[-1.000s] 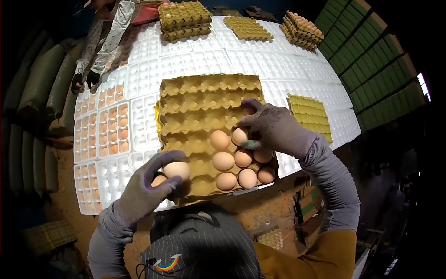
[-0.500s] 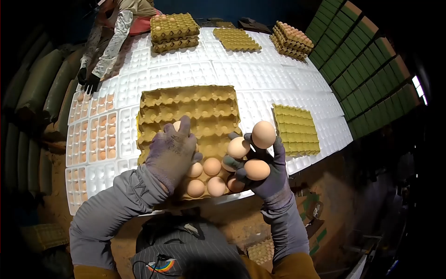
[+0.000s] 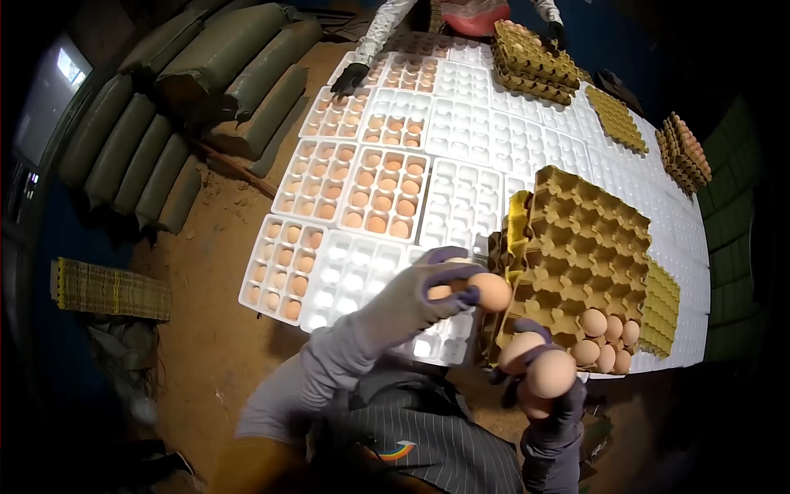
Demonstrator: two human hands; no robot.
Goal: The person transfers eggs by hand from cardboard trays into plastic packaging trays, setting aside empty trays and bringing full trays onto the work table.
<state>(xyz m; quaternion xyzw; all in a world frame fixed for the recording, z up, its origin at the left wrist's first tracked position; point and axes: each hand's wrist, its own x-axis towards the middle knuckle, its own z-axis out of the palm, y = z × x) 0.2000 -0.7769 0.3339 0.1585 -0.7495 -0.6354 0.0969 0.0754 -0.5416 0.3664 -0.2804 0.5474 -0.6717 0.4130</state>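
Observation:
My gloved left hand (image 3: 415,300) is wrapped round several eggs (image 3: 490,292), above the edge of a white tray between the empty white compartments and the brown carton. Below and to the right, my gloved right hand (image 3: 547,391) is closed round several eggs (image 3: 550,373), near the carton's front left corner. The brown egg carton (image 3: 576,239) tops a stack and has several eggs (image 3: 593,323) in its front right corner. Left of my left hand lies a white tray with empty compartments (image 3: 354,276).
White trays filled with eggs (image 3: 381,193) stand at the left. Across the table a person's gloved hand (image 3: 350,79) is over a tray. Carton stacks (image 3: 535,64) stand at the back, another (image 3: 685,152) at the far right. Filled sacks (image 3: 222,62) are piled beyond the table's left side.
The view has turned left. My left hand has moved off the carton toward the white trays, now with eggs in it. My right hand still holds eggs, now at the carton's left corner.

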